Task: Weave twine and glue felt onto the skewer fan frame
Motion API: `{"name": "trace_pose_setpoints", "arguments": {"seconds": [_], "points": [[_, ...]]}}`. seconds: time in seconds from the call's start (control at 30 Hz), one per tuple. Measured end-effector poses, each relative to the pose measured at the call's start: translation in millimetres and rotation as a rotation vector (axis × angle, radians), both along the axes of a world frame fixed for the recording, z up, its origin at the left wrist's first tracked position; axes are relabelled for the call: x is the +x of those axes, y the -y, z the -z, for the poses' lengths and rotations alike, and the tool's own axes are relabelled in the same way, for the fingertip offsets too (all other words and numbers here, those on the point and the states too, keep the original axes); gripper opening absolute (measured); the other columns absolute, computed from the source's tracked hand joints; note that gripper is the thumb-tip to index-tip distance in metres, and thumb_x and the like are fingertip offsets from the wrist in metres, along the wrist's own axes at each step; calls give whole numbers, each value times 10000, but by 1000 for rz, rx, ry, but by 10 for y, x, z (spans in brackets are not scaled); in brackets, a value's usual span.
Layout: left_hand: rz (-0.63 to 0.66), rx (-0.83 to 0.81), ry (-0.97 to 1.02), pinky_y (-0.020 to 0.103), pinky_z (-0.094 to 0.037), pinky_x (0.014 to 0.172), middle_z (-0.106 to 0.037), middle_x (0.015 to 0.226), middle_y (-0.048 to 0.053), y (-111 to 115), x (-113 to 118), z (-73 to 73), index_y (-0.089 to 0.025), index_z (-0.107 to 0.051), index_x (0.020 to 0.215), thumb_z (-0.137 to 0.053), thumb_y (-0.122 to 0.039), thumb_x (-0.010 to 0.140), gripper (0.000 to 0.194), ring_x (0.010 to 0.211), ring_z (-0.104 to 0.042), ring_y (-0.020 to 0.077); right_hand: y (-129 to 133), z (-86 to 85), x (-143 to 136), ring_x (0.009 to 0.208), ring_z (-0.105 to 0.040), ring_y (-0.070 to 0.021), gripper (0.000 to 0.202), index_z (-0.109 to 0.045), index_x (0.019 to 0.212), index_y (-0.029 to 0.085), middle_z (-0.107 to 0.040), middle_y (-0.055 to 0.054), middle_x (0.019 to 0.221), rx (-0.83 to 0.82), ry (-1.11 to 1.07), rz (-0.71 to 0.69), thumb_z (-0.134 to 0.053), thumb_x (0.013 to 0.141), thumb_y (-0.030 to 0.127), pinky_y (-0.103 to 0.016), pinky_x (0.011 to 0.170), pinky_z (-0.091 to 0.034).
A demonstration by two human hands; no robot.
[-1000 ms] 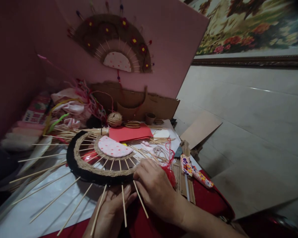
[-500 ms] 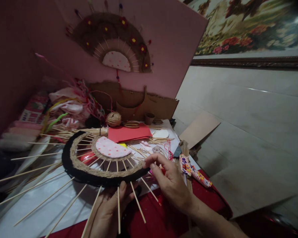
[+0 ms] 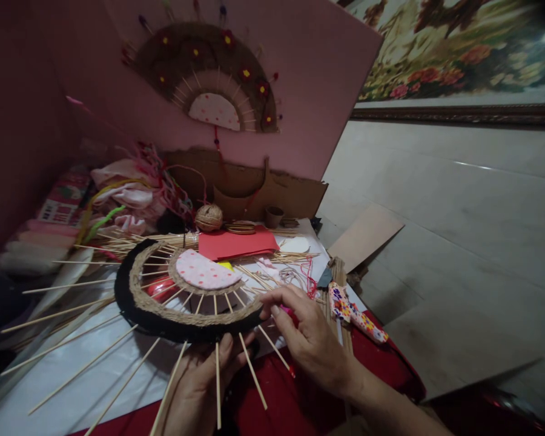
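Observation:
A half-round craft fan (image 3: 188, 318) of thin wooden sticks spreads across the middle, tilted above the table. Black fabric and a braided twine band form its outer arc; a white half-disc with pink-red dots (image 3: 206, 270) sits at its centre, edged in twine. My left hand (image 3: 202, 378) grips the black arc from below, thumb in front, other fingers partly hidden behind it. At the arc's right end my right hand (image 3: 306, 330) closes index finger and thumb on the black edge. One bare stick (image 3: 277, 351) near that hand has a small red tip.
Behind stands a pink board (image 3: 309, 79) bearing a similar decorated fan (image 3: 177, 66). A twine ball (image 3: 209, 217), red paper (image 3: 238, 242) and a small brown pot (image 3: 274, 216) lie farther back. Bundled fabrics (image 3: 127, 197) are at left; a flower-patterned glue gun (image 3: 358, 318) is at right.
The fingers of my right hand have shifted slightly left along the black edge at the arc's right end. My left hand and the fan hold nearly the same place.

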State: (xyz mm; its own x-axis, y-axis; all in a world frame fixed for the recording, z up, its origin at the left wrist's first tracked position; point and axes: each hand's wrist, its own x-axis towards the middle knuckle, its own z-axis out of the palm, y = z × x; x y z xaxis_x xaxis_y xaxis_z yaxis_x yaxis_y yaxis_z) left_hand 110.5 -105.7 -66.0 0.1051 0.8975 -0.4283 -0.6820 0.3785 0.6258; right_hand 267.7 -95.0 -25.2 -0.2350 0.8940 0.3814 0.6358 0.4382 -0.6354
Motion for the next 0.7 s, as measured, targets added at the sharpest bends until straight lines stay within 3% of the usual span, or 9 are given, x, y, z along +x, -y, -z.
{"name": "trace_pose_setpoints", "arguments": {"seconds": [0.2,0.37,0.7], "points": [[0,30,46,405,-521,784,-696,980,58,7,-5,23,-189,-593,1126,-743,-104,613,541,871,-655,283,3,4,-2,898,-506,-173,242,-565,985,197,-575,-36,898,5,68,-40,-415,848,65,-338,813,-407],[-16,58,90,423,-500,776,-572,1141,81,44,-45,0,-172,-533,1135,-543,-295,832,327,955,-580,220,12,1,3,879,-504,-165,237,-564,978,171,-571,-38,875,-6,55,-39,-411,848,47,-326,822,-398],[-46,108,186,424,-494,784,-556,1156,87,13,13,17,-167,-520,1148,-529,-311,839,341,958,-574,213,-14,9,-1,884,-516,-165,246,-564,987,184,-580,-32,874,21,-22,-43,-419,838,53,-320,811,-409]]}}
